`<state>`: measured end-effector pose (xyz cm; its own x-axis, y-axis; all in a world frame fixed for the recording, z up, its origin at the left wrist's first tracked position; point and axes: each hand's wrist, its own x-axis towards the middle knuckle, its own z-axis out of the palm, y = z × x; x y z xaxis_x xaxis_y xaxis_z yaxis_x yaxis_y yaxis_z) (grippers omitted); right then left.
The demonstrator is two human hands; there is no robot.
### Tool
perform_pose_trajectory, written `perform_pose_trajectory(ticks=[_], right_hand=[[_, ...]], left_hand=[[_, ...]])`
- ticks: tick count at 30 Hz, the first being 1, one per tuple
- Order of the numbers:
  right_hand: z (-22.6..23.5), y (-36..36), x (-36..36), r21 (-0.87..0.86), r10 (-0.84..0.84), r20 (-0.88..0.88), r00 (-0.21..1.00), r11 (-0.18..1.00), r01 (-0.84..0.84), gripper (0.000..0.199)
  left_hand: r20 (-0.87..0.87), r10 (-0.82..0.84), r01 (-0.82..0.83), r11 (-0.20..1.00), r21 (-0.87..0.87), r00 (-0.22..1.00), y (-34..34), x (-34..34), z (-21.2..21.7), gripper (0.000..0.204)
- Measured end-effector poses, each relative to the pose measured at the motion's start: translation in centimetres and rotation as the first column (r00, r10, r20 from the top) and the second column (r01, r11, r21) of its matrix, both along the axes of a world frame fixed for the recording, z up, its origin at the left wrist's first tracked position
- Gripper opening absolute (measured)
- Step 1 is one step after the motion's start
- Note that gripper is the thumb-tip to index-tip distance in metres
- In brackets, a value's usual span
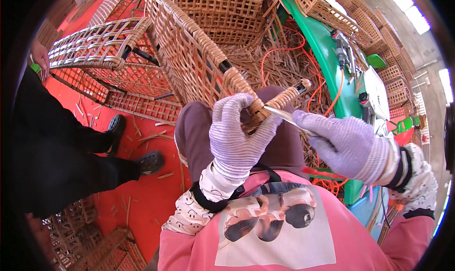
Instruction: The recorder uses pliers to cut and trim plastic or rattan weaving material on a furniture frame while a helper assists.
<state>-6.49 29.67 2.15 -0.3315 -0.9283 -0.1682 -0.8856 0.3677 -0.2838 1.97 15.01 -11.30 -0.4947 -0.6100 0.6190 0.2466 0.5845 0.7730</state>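
A woven rattan panel (pixel 185 48) with a wrapped rim leans against my knees, its near corner in my lap. My left hand (pixel 239 136), in a striped knit glove, is closed round that corner, where a short wrapped bar (pixel 286 96) sticks out to the right with a dark end. My right hand (pixel 346 140), gloved alike, grips a pointed silver metal tool (pixel 289 115); its handle is hidden in the fist. The tool's tip touches the wrapping at the joint, just beside my left thumb.
A person in black trousers (pixel 61 128) stands close on my left. Woven rattan frames (pixel 99 48) stand beyond. A green table (pixel 310 31) with power tools (pixel 342 53) is on the right. Orange cords (pixel 308 57) and rattan scraps (pixel 251 62) cover the floor ahead.
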Motion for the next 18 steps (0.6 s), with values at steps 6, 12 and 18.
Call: perform_pose_trajectory(ticks=[6, 12, 18], right_hand=[[-1.9, 1.2, 0.5, -0.210, -0.133, 0.280, 0.951, 0.958, 0.195, 0.036], [-0.2, 1.8, -0.3, -0.184, -0.065, 0.293, 0.954, 0.975, 0.122, 0.035], [-0.4, 1.2, -0.3, -0.189, -0.015, 0.238, 0.971, 0.980, 0.061, 0.035]], left_hand=[[0.014, -0.013, 0.012, 0.999, 0.043, 1.000, 0.2, -0.1, -0.2, 0.041], [0.024, -0.038, 0.037, 0.999, 0.014, 0.999, -0.3, 0.2, -0.5, 0.050], [0.043, -0.055, 0.057, 0.997, -0.051, 0.998, -0.3, 0.0, -0.9, 0.057]])
